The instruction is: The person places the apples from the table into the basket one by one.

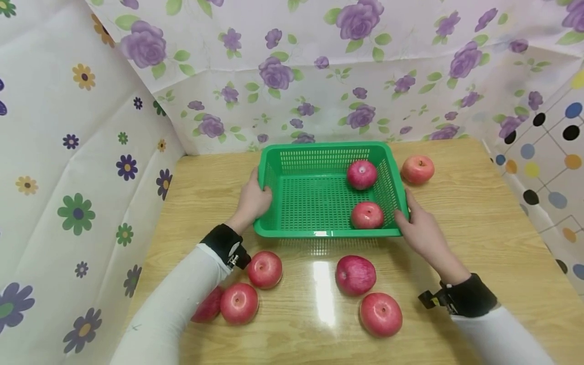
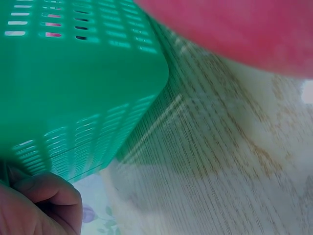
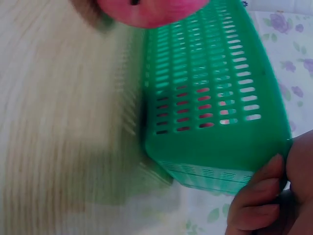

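A green plastic basket (image 1: 315,233) with slotted walls is at the back of the table. Inside it, toward the right, are a dark red apple (image 1: 362,175) and a lighter red apple (image 1: 367,215). My left hand (image 1: 253,201) grips the basket's left rim, thumb over the edge. On the opposite side my right hand (image 1: 422,228) holds the rim near the front right corner. Curled fingers (image 3: 257,196) show under that rim in the right wrist view. From the left wrist view, the basket's outer wall (image 2: 83,83) rises beside the hand, whose fingers bend at the rim.
One apple (image 1: 417,169) sits right of the basket. In front lie apples at left (image 1: 265,269), (image 1: 239,303), one partly behind the left sleeve (image 1: 207,306), and two at right (image 1: 356,275), (image 1: 380,314). Flowered cloth (image 1: 274,101) hangs behind the wooden table (image 1: 493,228).
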Available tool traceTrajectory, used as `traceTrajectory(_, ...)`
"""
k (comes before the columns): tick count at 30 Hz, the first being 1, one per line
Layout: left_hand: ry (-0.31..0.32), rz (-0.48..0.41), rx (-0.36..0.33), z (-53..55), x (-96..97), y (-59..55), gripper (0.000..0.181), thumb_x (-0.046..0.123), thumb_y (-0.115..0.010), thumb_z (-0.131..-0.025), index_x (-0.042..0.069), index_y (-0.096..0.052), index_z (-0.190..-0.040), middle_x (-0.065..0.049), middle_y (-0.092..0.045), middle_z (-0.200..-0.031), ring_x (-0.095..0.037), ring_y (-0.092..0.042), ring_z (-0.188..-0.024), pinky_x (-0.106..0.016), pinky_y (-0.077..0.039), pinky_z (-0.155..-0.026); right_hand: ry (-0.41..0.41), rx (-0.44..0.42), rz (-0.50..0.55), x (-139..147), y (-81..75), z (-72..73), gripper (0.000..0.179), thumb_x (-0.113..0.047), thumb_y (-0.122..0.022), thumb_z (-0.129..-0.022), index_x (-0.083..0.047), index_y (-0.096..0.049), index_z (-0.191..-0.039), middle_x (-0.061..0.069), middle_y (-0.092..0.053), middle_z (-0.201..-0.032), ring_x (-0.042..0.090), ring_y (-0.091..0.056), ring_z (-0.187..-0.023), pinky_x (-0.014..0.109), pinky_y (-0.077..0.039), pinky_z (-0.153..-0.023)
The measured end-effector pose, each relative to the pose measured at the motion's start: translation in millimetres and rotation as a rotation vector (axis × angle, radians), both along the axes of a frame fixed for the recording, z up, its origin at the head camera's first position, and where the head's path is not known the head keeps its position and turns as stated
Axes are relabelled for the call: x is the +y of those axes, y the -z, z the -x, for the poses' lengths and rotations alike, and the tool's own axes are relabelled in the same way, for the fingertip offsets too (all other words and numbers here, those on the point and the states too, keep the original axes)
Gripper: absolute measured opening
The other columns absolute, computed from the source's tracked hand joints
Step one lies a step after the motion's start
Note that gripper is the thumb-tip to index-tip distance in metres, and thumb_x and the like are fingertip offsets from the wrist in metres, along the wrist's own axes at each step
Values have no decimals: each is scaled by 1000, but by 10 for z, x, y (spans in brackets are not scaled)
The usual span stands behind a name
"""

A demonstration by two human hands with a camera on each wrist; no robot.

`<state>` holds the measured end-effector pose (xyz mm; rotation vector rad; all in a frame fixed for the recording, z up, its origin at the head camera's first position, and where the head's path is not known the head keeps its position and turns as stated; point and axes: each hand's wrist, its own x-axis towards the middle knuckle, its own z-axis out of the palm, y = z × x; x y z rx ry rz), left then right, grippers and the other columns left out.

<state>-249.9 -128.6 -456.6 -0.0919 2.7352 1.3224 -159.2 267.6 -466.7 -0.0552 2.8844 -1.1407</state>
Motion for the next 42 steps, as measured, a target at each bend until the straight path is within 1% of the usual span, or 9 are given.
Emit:
traceTrajectory(3,10,1,0,12,-3,6,65,11,-44,-99,15,-18,-158,-28,-54,-132,-35,-66,-98,-41,-60,-63,20,12,16,-21,29,0,69,-35,-42,-104,-15,-8,-161,33,-55,-132,32,-62,-84,35,-48,-54)
traceTrajectory(10,59,7,6,45,-31,15,62,16,-45,-101,14,-20,-157,-27,-55,-132,-34,-67,-94,-41,-59,-64,56,7,8,-38,54,-10,68,-32,-43,-103,-16,-12,-161,32,-56,-130,33,-61,-85,35,-46,-51)
traceTrajectory(14,107,33,-12,65,-110,-6,70,34,-45,-103,13,-11,-160,-26,-45,-146,-37,-60,-114,-47,-56,-85,78,15,4,-55,68,-13,67,-32,-44,-103,-18,-14,-161,31,-57,-129,35,-61,-88,34,-46,-54)
traceTrajectory(17,154,111,-36,43,-213,-67,83,52,-41,-101,12,1,-160,-26,-37,-153,-39,-50,-129,-50,-47,-100,85,23,6,-75,78,-13,66,-31,-44,-102,-18,-16,-161,31,-58,-128,35,-60,-89,34,-47,-55)
traceTrajectory(21,232,254,-6,-74,-410,-189,88,60,-39,-100,18,10,-159,-31,-33,-152,-44,-47,-130,-60,-41,-103,77,23,7,-96,88,-14,66,-30,-44,-102,-16,-15,-161,31,-57,-128,35,-61,-88,34,-47,-55)
traceTrajectory(27,310,405,82,-465,-788,-413,85,52,-46,-100,24,7,-160,-35,-26,-153,-52,-34,-136,-68,-32,-106,88,-1,-7,-104,83,-31,67,-33,-41,-103,-17,-12,-161,32,-56,-129,35,-61,-83,34,-46,-51)
traceTrajectory(32,360,400,167,-920,-1080,-504,76,45,-52,-101,15,-16,-160,-28,-33,-152,-47,-33,-138,-65,-28,-110,88,-7,1,-100,51,-31,67,-32,-41,-103,-17,-10,-161,32,-55,-130,36,-61,-87,34,-46,-52)
traceTrajectory(37,420,380,251,-1392,-1299,-420,56,33,-63,-98,9,-47,-146,-17,-43,-148,-38,-39,-136,-62,-32,-108,79,1,-3,-96,20,-13,67,-33,-40,-103,-15,-10,-161,34,-54,-129,38,-60,-89,34,-45,-53)
traceTrajectory(42,442,362,225,-1801,-1405,-229,56,19,-76,-86,14,-54,-138,-12,-46,-147,-36,-43,-133,-64,-38,-103,78,-7,-3,-93,3,-1,66,-32,-39,-104,-16,-11,-161,33,-54,-131,38,-61,-89,35,-46,-52)
